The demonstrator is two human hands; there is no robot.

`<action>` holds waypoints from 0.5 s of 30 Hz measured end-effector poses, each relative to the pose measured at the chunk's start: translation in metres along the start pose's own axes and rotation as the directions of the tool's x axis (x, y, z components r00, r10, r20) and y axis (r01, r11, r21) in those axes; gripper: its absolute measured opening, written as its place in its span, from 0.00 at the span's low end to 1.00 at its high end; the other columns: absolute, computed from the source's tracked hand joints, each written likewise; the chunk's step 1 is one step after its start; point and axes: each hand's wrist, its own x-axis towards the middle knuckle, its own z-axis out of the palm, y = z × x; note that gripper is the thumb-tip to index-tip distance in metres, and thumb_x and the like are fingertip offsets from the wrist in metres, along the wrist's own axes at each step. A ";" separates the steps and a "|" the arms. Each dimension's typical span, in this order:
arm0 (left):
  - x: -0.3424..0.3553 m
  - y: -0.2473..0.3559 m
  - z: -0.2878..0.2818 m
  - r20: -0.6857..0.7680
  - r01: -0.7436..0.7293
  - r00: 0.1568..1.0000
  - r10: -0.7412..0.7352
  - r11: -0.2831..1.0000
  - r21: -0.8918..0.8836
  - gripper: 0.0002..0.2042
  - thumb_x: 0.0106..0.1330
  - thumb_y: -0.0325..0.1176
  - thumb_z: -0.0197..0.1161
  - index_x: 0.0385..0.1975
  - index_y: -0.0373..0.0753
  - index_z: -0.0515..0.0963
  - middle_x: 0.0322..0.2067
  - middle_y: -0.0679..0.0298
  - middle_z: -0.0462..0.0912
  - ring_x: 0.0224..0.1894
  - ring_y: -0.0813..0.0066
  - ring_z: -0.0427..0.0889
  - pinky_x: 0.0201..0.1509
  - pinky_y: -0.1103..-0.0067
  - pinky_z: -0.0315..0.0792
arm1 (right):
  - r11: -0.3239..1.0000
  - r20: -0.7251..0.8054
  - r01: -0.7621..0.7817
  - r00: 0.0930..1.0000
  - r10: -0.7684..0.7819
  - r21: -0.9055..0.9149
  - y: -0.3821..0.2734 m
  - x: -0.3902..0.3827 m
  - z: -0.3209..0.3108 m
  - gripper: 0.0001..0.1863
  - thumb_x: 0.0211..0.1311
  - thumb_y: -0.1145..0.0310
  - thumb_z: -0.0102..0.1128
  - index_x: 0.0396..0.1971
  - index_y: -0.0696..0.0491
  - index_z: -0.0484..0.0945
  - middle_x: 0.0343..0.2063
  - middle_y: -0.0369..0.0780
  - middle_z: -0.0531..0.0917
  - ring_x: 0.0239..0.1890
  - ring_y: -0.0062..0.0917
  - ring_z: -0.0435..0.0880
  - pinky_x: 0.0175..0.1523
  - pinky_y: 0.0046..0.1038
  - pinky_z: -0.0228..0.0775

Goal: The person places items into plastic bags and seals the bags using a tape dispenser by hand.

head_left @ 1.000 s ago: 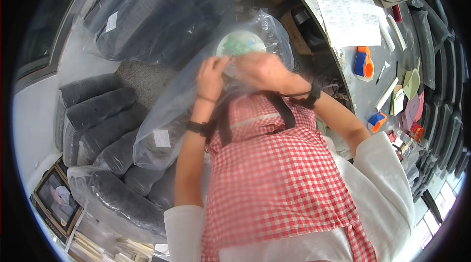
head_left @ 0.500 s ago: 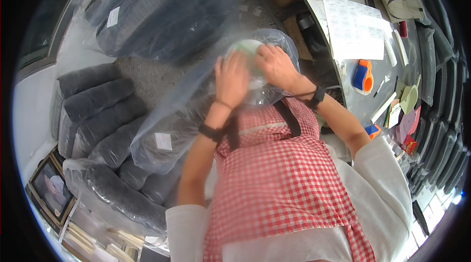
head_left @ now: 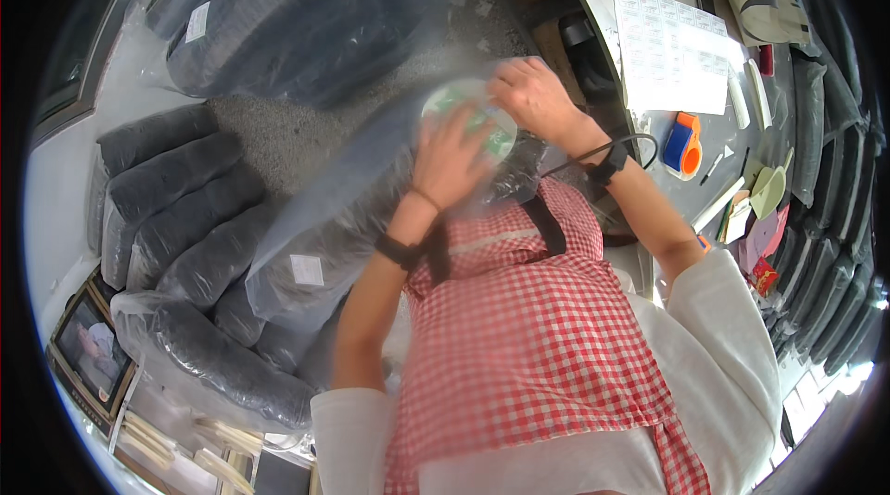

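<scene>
A clear plastic bag [head_left: 289, 234] holding a dark roll slants up from lower left in front of my apron, with a small white label on its side. At its upper end is a round white disc [head_left: 505, 135] with green markings. My left hand [head_left: 452, 159] lies over the disc, fingers spread and somewhat blurred. At the disc's upper right edge, my right hand [head_left: 538, 98] has its fingers curled together, seemingly pinching the bag's thin film. The fingertips are partly hidden.
More bagged dark rolls [head_left: 181, 180] are stacked at left, and larger bagged bundles [head_left: 278, 22] lie beyond. On the table [head_left: 640, 138] at right are printed sheets [head_left: 669, 50], a blue and orange tape dispenser [head_left: 684, 145] and a pen. Flat dark packages [head_left: 825, 245] line the far right.
My left hand has slid down and right across the disc, spreading its fingers. My right hand has drawn up slightly, its fingers now curled. More of the green and white disc shows.
</scene>
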 end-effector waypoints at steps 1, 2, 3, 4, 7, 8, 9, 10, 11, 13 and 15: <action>-0.003 -0.004 0.004 0.002 0.003 1.000 -0.003 1.000 0.001 0.23 0.62 0.46 0.59 0.58 0.50 0.73 0.65 0.55 0.61 0.70 0.56 0.56 0.71 0.53 0.43 | 1.000 0.000 0.000 1.000 0.000 0.004 -0.001 -0.002 0.002 0.11 0.49 0.69 0.61 0.35 0.51 0.77 0.36 0.38 0.79 0.43 0.31 0.78 0.47 0.30 0.66; -0.006 -0.007 0.009 -0.040 -0.004 0.999 0.004 1.000 -0.013 0.23 0.61 0.46 0.61 0.57 0.49 0.74 0.64 0.55 0.62 0.69 0.56 0.57 0.70 0.53 0.44 | 0.999 -0.026 -0.006 1.000 0.005 -0.042 -0.002 -0.005 0.005 0.10 0.50 0.68 0.60 0.34 0.50 0.78 0.36 0.37 0.78 0.43 0.29 0.78 0.47 0.30 0.66; -0.004 -0.006 0.010 -0.084 -0.017 0.996 0.015 0.999 -0.030 0.23 0.60 0.46 0.62 0.55 0.49 0.76 0.63 0.55 0.63 0.68 0.56 0.58 0.70 0.53 0.45 | 0.995 -0.051 -0.018 0.999 0.013 -0.094 -0.004 -0.005 0.001 0.09 0.51 0.67 0.58 0.34 0.49 0.78 0.36 0.35 0.78 0.42 0.27 0.78 0.47 0.29 0.66; -0.002 -0.004 0.011 -0.083 -0.021 0.996 0.018 0.999 -0.032 0.23 0.60 0.46 0.62 0.55 0.49 0.76 0.63 0.55 0.63 0.68 0.56 0.58 0.70 0.53 0.45 | 0.995 -0.050 -0.021 0.999 0.016 -0.096 -0.007 -0.006 -0.002 0.09 0.51 0.67 0.58 0.34 0.49 0.78 0.36 0.35 0.78 0.42 0.27 0.78 0.47 0.29 0.66; 0.004 -0.006 0.017 -0.184 0.044 0.981 -0.064 0.993 -0.112 0.20 0.57 0.43 0.66 0.50 0.48 0.80 0.61 0.57 0.66 0.64 0.55 0.62 0.67 0.55 0.50 | 0.999 -0.103 0.001 0.995 -0.006 -0.044 -0.015 -0.006 -0.008 0.10 0.51 0.67 0.58 0.35 0.49 0.78 0.39 0.36 0.77 0.44 0.28 0.77 0.47 0.30 0.66; 0.002 -0.014 0.022 -0.227 0.058 0.969 -0.097 0.984 -0.170 0.18 0.56 0.42 0.66 0.47 0.49 0.81 0.59 0.57 0.67 0.62 0.55 0.63 0.66 0.57 0.52 | 0.998 -0.071 0.069 0.995 -0.068 0.005 -0.014 -0.008 -0.005 0.10 0.51 0.67 0.58 0.35 0.49 0.78 0.39 0.36 0.77 0.44 0.29 0.76 0.47 0.30 0.66; -0.001 -0.018 0.027 -0.258 0.068 0.958 -0.128 0.971 -0.230 0.16 0.56 0.41 0.67 0.44 0.49 0.83 0.57 0.58 0.68 0.59 0.55 0.65 0.64 0.59 0.54 | 0.990 -0.041 0.125 0.992 -0.123 0.060 -0.014 -0.012 0.003 0.10 0.51 0.66 0.57 0.35 0.48 0.78 0.40 0.36 0.77 0.45 0.29 0.76 0.47 0.31 0.65; 0.001 -0.010 0.022 -0.300 0.027 0.951 -0.070 0.989 -0.144 0.12 0.56 0.38 0.67 0.40 0.49 0.84 0.52 0.59 0.71 0.56 0.57 0.66 0.62 0.63 0.56 | 0.998 -0.086 0.067 0.994 -0.065 0.020 -0.010 -0.016 0.012 0.10 0.50 0.66 0.57 0.35 0.49 0.78 0.38 0.37 0.76 0.44 0.29 0.75 0.47 0.32 0.65; 0.004 -0.007 0.024 -0.297 0.015 0.953 -0.059 0.989 -0.146 0.12 0.56 0.38 0.67 0.40 0.49 0.84 0.52 0.59 0.71 0.56 0.57 0.66 0.62 0.63 0.56 | 0.998 -0.087 0.056 0.995 -0.055 0.013 -0.004 -0.022 0.018 0.10 0.50 0.66 0.57 0.35 0.49 0.78 0.38 0.37 0.76 0.44 0.29 0.75 0.47 0.32 0.65; 0.003 -0.003 0.026 -0.331 0.027 0.943 -0.035 0.999 -0.029 0.09 0.57 0.36 0.65 0.37 0.48 0.84 0.46 0.62 0.73 0.53 0.58 0.67 0.59 0.65 0.58 | 0.997 0.047 0.067 0.997 -0.066 -0.026 -0.001 -0.023 0.021 0.09 0.50 0.66 0.56 0.33 0.50 0.77 0.36 0.37 0.75 0.43 0.29 0.75 0.45 0.32 0.65; 0.006 0.000 0.025 -0.334 0.020 0.942 -0.021 1.000 -0.005 0.07 0.57 0.34 0.65 0.35 0.47 0.84 0.43 0.63 0.73 0.51 0.59 0.67 0.56 0.66 0.59 | 0.995 -0.036 0.104 0.994 -0.104 -0.001 0.001 -0.021 0.021 0.09 0.50 0.67 0.56 0.32 0.50 0.76 0.34 0.36 0.75 0.41 0.28 0.75 0.45 0.31 0.65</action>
